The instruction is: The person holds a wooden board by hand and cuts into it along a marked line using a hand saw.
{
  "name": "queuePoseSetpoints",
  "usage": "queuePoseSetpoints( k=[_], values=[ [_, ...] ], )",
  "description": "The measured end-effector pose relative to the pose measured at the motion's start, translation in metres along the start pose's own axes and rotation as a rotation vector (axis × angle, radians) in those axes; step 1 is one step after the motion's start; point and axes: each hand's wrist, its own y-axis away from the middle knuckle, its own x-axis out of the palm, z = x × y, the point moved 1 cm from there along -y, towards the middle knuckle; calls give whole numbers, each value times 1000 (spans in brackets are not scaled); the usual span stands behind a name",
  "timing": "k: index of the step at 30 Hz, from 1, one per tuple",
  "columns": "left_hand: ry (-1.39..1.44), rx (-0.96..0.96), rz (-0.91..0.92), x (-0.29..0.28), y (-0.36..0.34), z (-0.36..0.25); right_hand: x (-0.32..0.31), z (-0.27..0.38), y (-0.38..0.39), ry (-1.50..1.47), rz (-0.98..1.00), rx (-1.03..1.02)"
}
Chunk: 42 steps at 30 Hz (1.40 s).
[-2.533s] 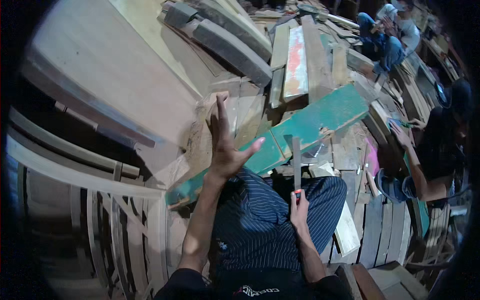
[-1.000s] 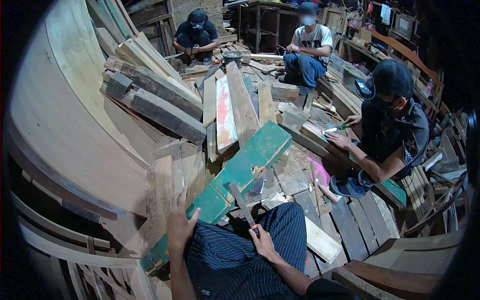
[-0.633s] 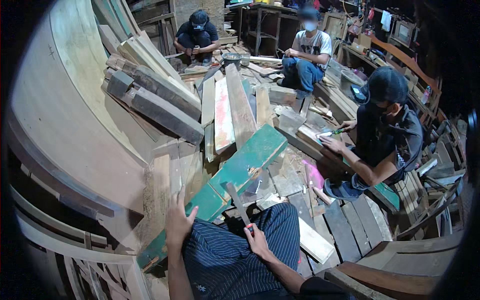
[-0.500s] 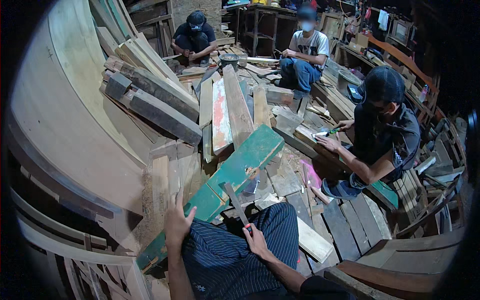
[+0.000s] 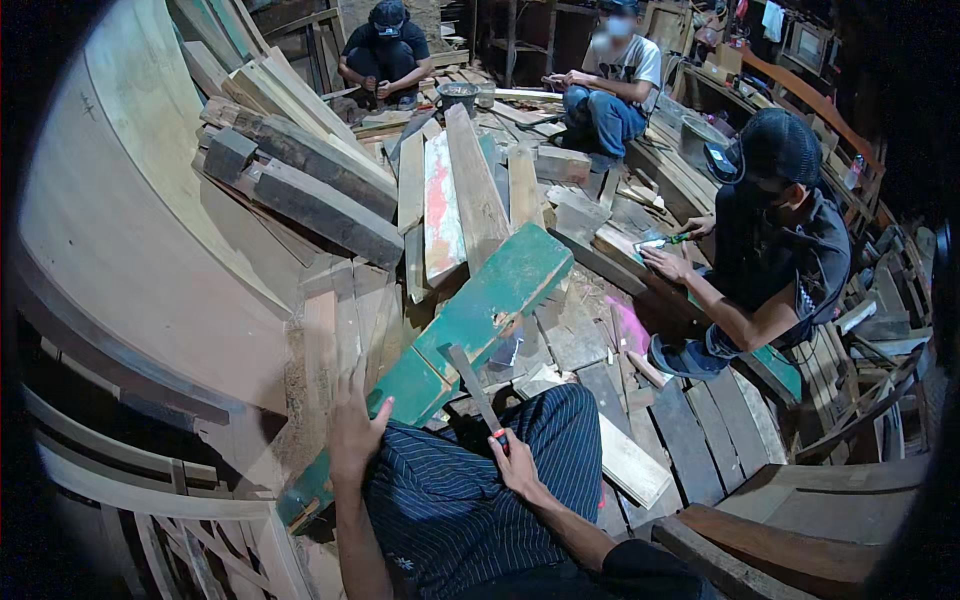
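Across my lap slants a long green-painted beam (image 5: 478, 305), with worn bare patches and a seam across it. My right hand (image 5: 516, 462), above my right thigh, is closed round the red-and-black handle of a long flat-bladed metal tool (image 5: 474, 385). Its squared blade tip reaches over the beam's green face; whether it touches cannot be told. On the beam's left side, my left hand (image 5: 357, 425) is open, fingers stretched forward and thumb spread against the beam's edge. The lower part of the beam runs behind my left forearm.
Large curved wooden panels (image 5: 150, 230) stand at the left. Dark thick timbers (image 5: 320, 210) and loose boards (image 5: 476, 200) lie ahead. At the right a crouching co-worker (image 5: 770, 250) holds a green-handled tool on wood. Two more people sit farther back near a dark bucket (image 5: 457, 96).
The view has shifted slightly. Both my hands and the flat-bladed tool keep nearly the same place against the green beam. The seated person at the back has tilted their head.
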Motion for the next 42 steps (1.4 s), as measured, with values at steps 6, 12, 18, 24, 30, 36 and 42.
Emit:
queuePoseSetpoints(
  k=[6,12,18,24,30,36,42],
  values=[
    [-55,38,-37,2,0,3,1,-5,1,-19,12,2],
    [-90,41,-69,2,2,0,3,-5,2,-4,26,29],
    [-70,41,-41,1,2,0,4,-7,0,-37,-47,-61],
    [-41,52,-44,5,1,5,4,-4,0,-38,-43,-49],
    [6,7,-14,4,3,4,2,-3,0,-14,30,45],
    [19,-38,45,-1,3,-5,2,-9,0,-5,3,-15],
    [-2,89,-61,9,4,12,3,-2,2,-16,8,-2]
  ],
)
